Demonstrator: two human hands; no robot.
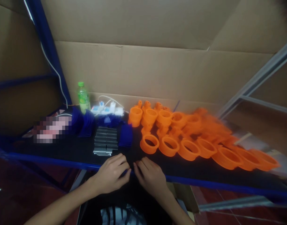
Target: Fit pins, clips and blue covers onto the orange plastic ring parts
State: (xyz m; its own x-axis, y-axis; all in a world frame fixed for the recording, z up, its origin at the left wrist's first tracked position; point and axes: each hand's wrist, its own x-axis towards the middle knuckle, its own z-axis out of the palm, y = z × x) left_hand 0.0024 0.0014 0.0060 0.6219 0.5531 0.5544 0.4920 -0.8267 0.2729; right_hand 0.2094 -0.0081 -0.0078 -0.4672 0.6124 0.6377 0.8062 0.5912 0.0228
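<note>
My left hand (113, 173) and my right hand (149, 175) rest side by side at the front edge of a black work surface (70, 150), fingers curled and pointing toward each other. Whether they pinch anything between them is hidden. Just beyond my left hand lies a stack of grey metal plates (106, 140), flanked by dark blue ribbed parts (126, 135). Several orange plastic rings (168, 145) sit in rows to the right of my right hand.
A green bottle (83, 97) and a white power strip (107, 110) stand at the back. Cardboard walls (145, 68) enclose the bench. A blue frame rail (204, 184) runs along the front edge. A pixelated patch (52, 128) lies at left.
</note>
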